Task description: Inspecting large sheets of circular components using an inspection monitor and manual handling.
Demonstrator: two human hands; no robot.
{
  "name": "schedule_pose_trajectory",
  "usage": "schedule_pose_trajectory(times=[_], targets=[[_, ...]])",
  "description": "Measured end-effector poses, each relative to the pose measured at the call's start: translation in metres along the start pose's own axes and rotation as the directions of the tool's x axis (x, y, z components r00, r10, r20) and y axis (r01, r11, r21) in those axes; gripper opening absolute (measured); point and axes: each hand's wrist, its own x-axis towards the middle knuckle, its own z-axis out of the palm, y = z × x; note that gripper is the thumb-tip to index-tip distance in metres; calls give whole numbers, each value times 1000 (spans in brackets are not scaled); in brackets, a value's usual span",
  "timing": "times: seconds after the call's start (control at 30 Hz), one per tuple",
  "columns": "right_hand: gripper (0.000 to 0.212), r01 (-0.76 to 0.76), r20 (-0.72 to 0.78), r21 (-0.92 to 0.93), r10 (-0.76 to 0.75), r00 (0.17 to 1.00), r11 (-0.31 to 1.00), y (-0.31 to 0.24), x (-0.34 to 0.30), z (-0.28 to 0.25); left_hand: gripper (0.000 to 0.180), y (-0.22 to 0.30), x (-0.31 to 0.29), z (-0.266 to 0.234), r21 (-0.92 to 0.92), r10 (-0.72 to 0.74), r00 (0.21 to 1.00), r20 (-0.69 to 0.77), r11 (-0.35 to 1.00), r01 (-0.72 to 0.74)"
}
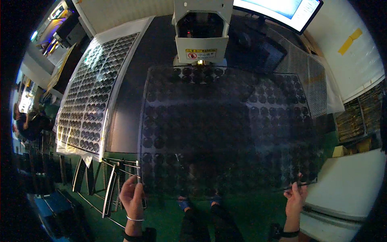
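A large dark see-through film sheet (225, 133), patterned with rows of dark round shapes, spans the middle of the view. Its far edge lies under the front of a white machine (201, 44), while the near part hangs out over the floor. My left hand (132, 195) is closed at the sheet's lower left edge, thumb and fingers pinching it. At the lower right corner, my right hand (295, 197) pinches the near edge. Left of the sheet, another film with similar round shapes (94, 97) lies on a clear plastic sleeve on the dark table (131, 84).
A wire rack (109, 189) stands below the table at left. Back right are a lit monitor (282, 12) and a mouse (244, 39). A white cabinet (346, 185) stands close to my right hand. Another person (26, 121) is far left.
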Motion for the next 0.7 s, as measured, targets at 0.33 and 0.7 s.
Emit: schedule_pose_trajectory(times=[0.33, 0.7], targets=[[39, 10, -162, -33, -15, 987, 999, -5, 1, -29, 33, -4, -11, 24, 8, -4, 994, 113, 1000, 3], [39, 45, -114, 17, -43, 993, 999, -6, 5, -29, 32, 5, 1, 41, 15, 29, 989, 146, 999, -32]])
